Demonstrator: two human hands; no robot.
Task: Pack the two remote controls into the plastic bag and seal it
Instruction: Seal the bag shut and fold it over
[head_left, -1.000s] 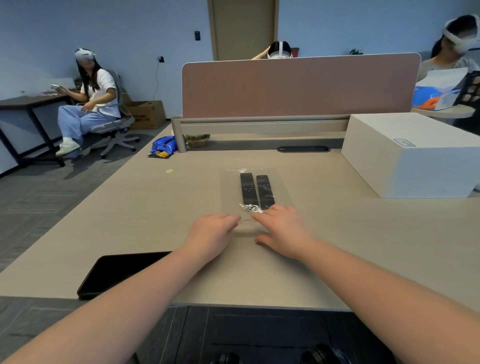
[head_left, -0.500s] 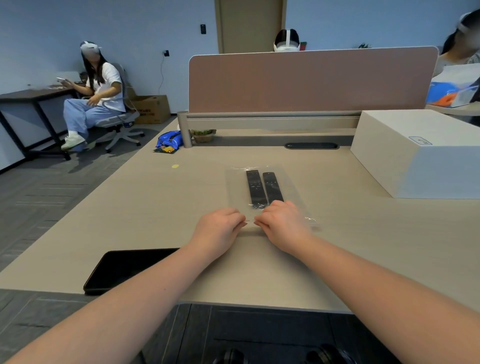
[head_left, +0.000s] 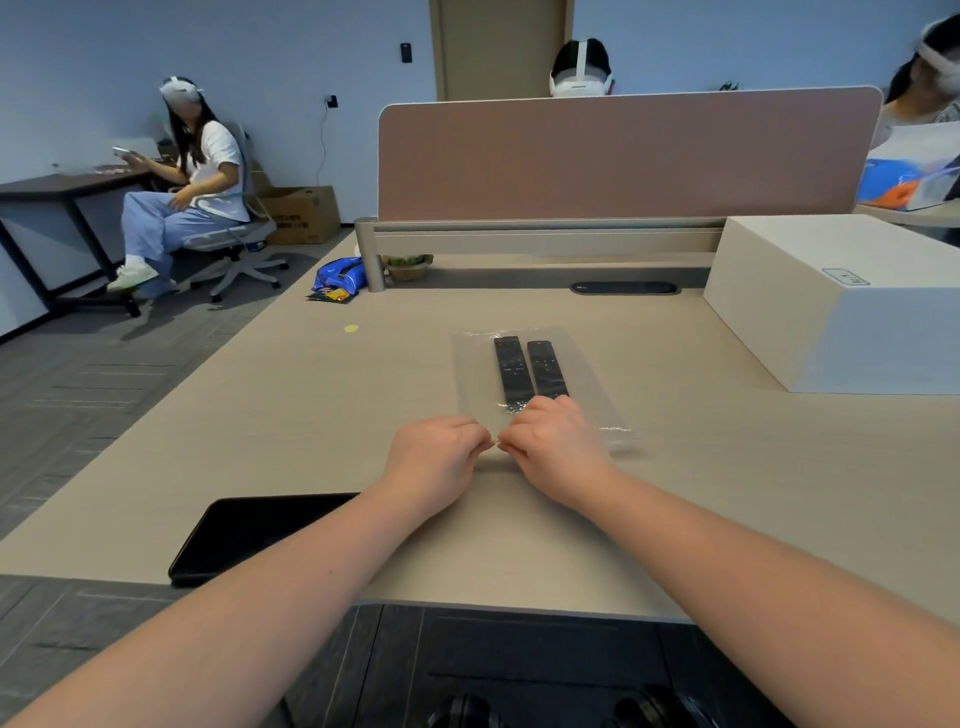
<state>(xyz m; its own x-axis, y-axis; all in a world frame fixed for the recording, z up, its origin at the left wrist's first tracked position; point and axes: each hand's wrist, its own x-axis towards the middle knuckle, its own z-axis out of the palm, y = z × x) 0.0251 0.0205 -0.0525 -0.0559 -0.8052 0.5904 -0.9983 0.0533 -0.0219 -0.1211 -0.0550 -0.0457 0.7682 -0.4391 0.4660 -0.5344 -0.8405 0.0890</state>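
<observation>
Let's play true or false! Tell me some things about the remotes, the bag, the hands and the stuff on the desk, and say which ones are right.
1. Both remote controls lie inside the clear plastic bag. True.
2. The remotes are stacked one on top of the other. False: they lie side by side.
3. The left hand and right hand meet at the near end of the bag. True.
4. The big white box sits on the left side of the desk. False: it sits on the right.
5. A flat black device lies near the desk's front edge, left of the hands. True.
6. The bag is lifted high in the air. False: it lies on the desk.
</observation>
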